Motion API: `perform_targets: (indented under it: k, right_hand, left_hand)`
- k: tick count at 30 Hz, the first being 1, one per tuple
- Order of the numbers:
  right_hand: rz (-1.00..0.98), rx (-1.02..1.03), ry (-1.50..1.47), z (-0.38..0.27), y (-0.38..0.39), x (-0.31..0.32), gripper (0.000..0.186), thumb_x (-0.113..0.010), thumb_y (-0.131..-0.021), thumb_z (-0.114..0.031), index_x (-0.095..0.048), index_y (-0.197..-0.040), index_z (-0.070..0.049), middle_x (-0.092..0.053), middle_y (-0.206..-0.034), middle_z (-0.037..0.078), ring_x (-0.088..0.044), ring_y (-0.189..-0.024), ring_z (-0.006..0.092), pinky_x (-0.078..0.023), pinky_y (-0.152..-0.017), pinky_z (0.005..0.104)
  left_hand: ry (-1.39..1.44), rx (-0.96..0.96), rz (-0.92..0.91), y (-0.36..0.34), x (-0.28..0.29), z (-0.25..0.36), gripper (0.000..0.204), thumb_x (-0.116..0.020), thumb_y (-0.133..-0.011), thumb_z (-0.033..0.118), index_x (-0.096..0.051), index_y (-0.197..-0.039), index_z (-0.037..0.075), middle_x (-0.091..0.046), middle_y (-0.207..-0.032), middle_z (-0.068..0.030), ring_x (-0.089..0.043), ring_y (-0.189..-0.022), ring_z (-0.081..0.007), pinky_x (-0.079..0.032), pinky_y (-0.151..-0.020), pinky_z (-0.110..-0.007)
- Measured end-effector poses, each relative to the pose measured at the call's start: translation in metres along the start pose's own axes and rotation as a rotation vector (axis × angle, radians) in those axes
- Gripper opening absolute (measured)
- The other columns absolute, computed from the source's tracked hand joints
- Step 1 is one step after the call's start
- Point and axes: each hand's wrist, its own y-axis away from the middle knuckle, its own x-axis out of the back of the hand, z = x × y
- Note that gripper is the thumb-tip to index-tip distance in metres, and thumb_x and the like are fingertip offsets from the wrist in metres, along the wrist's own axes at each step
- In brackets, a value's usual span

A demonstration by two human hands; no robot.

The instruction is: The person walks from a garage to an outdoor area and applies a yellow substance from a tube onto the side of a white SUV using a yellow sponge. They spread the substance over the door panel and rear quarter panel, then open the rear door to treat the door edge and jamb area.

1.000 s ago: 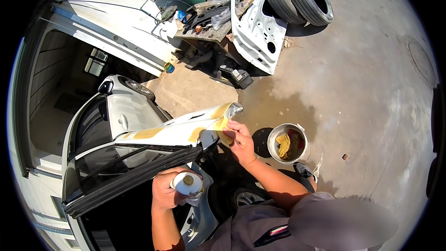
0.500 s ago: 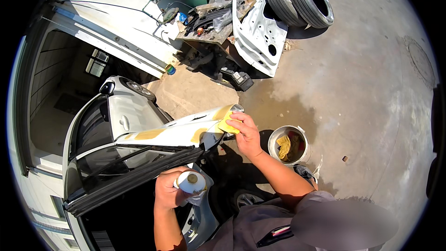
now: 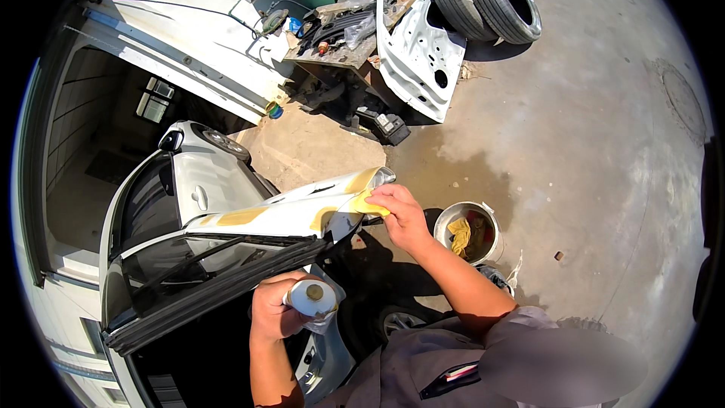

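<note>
My right hand point(image 3: 402, 213) pinches a yellow cloth point(image 3: 367, 203) and presses it on the end of an open white car door point(image 3: 302, 210). Tan patches point(image 3: 243, 217) run along the door's outer skin, and some lie right beside the cloth. Below the door's black window edge, my left hand point(image 3: 276, 307) is closed round a white bottle point(image 3: 311, 299). Its round end, with a tan disc in the middle, faces up; the rest is partly hidden by my fingers. The bottle is apart from the door.
A metal bucket point(image 3: 495, 236) with another yellow cloth point(image 3: 460, 235) in it stands on the ground to the right. Beyond the door are a cluttered workbench point(image 3: 340, 57), a loose white door panel point(image 3: 411, 68) and two tyres point(image 3: 504, 4). The car body point(image 3: 219, 174) extends to the left.
My right hand has moved slightly downward along the door end with the yellow cloth. My left hand keeps its hold on the bottle, almost still.
</note>
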Motion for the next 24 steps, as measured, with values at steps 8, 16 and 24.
perform_targets:
  k: [8, 16, 24]
  right_hand:
    - [0.026, -0.102, -0.143, 0.001, 0.035, -0.012, 0.051, -0.053, -0.077, 0.02, -0.074, -0.117, -0.004, -0.068, -0.119, 0.014, -0.065, -0.113, 0.0321, -0.051, -0.1, 0.0356]
    - [0.062, -0.034, -0.004, -0.015, 0.021, -0.001, 0.047, -0.054, -0.084, 0.017, -0.074, -0.121, -0.005, -0.067, -0.121, 0.014, -0.063, -0.119, 0.0307, -0.049, -0.104, 0.0373]
    - [0.086, 0.024, 0.094, -0.037, 0.0, -0.012, 0.053, -0.054, -0.075, 0.014, -0.075, -0.119, -0.007, -0.067, -0.118, 0.013, -0.062, -0.114, 0.0335, -0.049, -0.102, 0.0397]
  left_hand:
    - [-0.062, -0.04, -0.017, -0.002, 0.001, -0.002, 0.029, -0.08, -0.064, -0.004, -0.075, -0.093, -0.007, -0.077, -0.091, -0.013, -0.074, -0.078, -0.0185, -0.057, -0.072, -0.028]
    - [-0.068, 0.039, 0.006, -0.001, 0.0, 0.002, 0.032, -0.085, -0.064, -0.002, -0.075, -0.094, -0.006, -0.077, -0.094, -0.0138, -0.076, -0.081, -0.0203, -0.059, -0.075, -0.03]
    - [-0.083, 0.073, -0.005, 0.002, 0.002, -0.002, 0.033, -0.087, -0.068, 0.003, -0.076, -0.098, -0.004, -0.077, -0.095, -0.0128, -0.076, -0.083, -0.021, -0.059, -0.076, -0.03]
